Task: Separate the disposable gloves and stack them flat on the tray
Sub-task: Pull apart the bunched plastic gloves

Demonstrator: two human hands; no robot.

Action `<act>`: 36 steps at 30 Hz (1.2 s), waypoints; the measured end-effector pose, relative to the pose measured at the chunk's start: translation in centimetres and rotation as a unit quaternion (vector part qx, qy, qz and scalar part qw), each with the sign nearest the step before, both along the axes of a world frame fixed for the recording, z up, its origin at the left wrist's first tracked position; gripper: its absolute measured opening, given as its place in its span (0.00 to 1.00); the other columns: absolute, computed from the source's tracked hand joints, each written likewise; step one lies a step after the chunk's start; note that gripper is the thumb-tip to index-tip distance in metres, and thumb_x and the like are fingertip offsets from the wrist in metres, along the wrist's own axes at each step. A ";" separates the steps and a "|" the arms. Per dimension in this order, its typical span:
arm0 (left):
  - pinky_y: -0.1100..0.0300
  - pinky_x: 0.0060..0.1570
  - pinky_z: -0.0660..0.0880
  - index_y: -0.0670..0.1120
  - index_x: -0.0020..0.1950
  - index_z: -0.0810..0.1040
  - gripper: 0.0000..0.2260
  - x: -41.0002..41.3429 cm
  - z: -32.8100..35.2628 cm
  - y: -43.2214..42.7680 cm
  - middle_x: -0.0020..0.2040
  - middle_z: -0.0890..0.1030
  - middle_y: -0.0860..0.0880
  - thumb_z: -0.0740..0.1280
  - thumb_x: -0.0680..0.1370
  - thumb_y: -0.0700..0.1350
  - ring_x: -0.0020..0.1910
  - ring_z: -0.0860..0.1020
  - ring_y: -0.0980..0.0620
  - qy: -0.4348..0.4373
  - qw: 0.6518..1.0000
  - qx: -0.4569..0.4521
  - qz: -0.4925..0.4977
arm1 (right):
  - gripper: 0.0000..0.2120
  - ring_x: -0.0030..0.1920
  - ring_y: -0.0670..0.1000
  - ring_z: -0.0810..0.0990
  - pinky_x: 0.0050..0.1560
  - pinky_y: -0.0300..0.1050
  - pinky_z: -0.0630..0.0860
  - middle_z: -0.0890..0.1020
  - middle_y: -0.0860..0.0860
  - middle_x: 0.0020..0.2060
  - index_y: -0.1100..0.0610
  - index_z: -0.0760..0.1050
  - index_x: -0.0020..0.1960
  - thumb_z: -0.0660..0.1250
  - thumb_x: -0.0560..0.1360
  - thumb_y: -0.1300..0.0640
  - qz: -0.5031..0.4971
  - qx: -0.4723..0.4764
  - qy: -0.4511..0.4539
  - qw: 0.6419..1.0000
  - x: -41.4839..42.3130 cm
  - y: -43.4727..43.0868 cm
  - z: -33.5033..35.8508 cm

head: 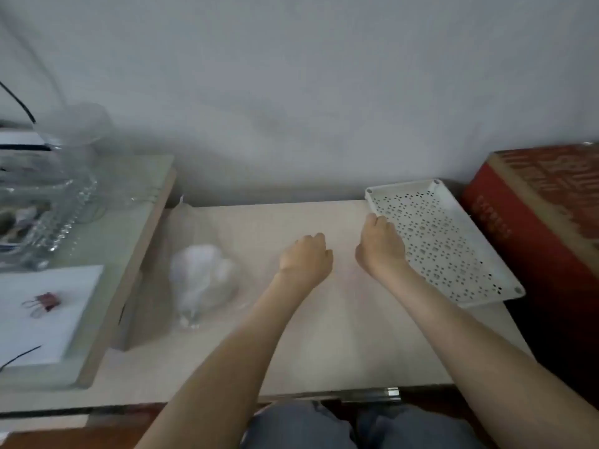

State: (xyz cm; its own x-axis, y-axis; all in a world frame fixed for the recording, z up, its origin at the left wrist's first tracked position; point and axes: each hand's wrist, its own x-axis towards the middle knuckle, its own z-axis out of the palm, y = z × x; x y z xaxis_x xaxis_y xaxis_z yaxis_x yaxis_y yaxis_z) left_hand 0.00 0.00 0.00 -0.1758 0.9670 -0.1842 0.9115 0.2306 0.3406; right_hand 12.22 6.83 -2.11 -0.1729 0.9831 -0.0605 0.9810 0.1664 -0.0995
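The person's knees (327, 426) in grey-blue trousers sit at the bottom edge, tucked under the front of the pale desk (324, 361). Two bare forearms reach out over the desk. The left hand (306, 257) hovers near the middle of the desk with its back up and its fingers (316, 238) curled under. The right hand (382, 244) is just beside it, fingers (376, 219) curled the same way, with the knuckles against the near-left edge of the tray (400, 185). Whether either hand pinches a thin clear film cannot be told; there is only a faint sheen on the desk between and below them.

The tray is white and perforated, lying at an angle on the right side of the desk. The disposable gloves (204, 277) are a whitish crumpled bunch inside a clear plastic bag (191, 228), left of the left hand and well apart from the tray.

A red box (534, 228) stands right of the tray. On a raised shelf (129, 254) at the left are glass dishes (48, 196) and a binder clip (42, 301) on a white sheet (64, 325).
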 end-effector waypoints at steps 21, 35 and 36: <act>0.54 0.55 0.66 0.43 0.61 0.72 0.10 -0.3 -4.2 -0.5 0.58 0.75 0.44 0.57 0.80 0.39 0.58 0.73 0.43 0.226 0.948 0.054 -0.217 | 0.19 0.34 0.54 0.78 0.30 0.42 0.71 0.79 0.52 0.34 0.58 0.78 0.45 0.75 0.56 0.70 0.282 0.083 -0.091 0.951 8.3 -4.2 -2.8; 0.57 0.59 0.66 0.42 0.66 0.72 0.17 -2.3 -4.0 -3.3 0.60 0.74 0.46 0.61 0.81 0.50 0.61 0.70 0.47 -0.024 0.982 0.162 -0.091 | 0.15 0.60 0.54 0.73 0.62 0.50 0.66 0.76 0.53 0.57 0.54 0.72 0.61 0.60 0.75 0.60 0.151 -0.088 -0.213 0.961 5.2 -1.7 0.7; 0.55 0.58 0.67 0.41 0.64 0.72 0.16 -3.2 -3.8 -4.2 0.58 0.75 0.45 0.61 0.80 0.49 0.58 0.72 0.45 -0.007 0.978 0.196 -0.076 | 0.12 0.55 0.53 0.74 0.58 0.48 0.68 0.76 0.52 0.52 0.54 0.73 0.58 0.60 0.75 0.59 0.150 -0.110 -0.225 0.956 4.5 -1.7 1.1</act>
State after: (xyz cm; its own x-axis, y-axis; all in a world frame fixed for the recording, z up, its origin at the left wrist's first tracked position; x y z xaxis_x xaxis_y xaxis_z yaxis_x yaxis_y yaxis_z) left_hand -3.23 -4.24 -3.76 -0.0253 0.9786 0.2041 0.9194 -0.0574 0.3892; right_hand 16.75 5.13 -0.96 -0.3526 0.8486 -0.3943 0.8441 0.4703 0.2573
